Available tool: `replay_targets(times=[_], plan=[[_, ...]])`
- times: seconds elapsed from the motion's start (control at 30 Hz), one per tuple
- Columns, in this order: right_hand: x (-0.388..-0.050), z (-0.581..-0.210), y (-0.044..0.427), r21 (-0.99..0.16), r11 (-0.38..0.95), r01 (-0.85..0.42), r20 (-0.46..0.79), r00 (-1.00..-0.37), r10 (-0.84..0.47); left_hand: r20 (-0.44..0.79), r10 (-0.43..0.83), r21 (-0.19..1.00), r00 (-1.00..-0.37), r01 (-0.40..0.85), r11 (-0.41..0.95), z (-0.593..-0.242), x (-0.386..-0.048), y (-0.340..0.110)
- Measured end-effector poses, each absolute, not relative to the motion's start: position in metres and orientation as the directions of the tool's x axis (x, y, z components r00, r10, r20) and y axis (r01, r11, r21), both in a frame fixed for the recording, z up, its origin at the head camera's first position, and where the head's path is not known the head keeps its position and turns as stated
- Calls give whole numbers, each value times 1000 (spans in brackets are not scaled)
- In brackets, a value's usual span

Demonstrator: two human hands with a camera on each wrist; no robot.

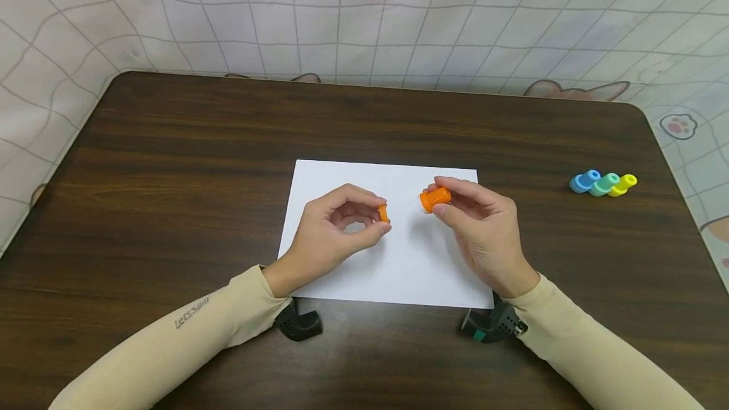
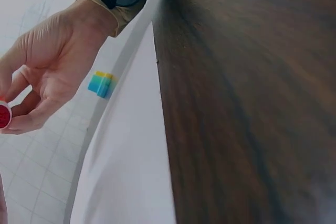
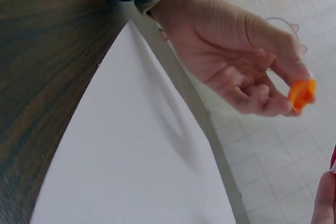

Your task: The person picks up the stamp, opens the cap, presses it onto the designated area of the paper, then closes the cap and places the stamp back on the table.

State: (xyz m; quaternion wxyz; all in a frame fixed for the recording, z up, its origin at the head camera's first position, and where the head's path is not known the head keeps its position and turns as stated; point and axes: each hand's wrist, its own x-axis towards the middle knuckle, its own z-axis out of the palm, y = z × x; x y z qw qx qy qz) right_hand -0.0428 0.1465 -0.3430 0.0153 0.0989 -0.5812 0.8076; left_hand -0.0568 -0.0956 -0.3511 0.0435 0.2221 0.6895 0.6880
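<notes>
My left hand (image 1: 336,226) pinches a small orange cap (image 1: 383,213) between thumb and fingertips, over a sheet of white paper (image 1: 336,283). Across from it, my right hand (image 1: 484,226) holds a short orange stamp (image 1: 437,198) by its body. The stamp's face points left toward the cap, with a gap between the two pieces. In the left wrist view that round face (image 2: 4,115) is red with a pale rim; its design is too small to read. The cap (image 3: 303,94) appears in the right wrist view at the left hand's fingertips.
To the right on the dark wooden table (image 1: 171,207) stand a blue stamp (image 1: 584,181), a teal stamp (image 1: 604,185) and a yellow stamp (image 1: 623,185), side by side. Behind the table hangs a white gridded cloth (image 1: 364,24).
</notes>
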Motion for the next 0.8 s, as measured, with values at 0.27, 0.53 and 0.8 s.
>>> replay_targets(times=[0.27,0.53,0.8], plan=[[-47,-341,151,-919,-357,-167,195,-980,-43,248,363,968,-898,247,-48,-355,-52,-107],[-52,-334,163,-917,-349,-192,197,-980,22,224,376,973,-899,229,-32,-356,-46,-113],[-60,-331,177,-926,-284,-248,265,-964,-23,116,393,993,-912,119,-17,-363,-38,-121]])
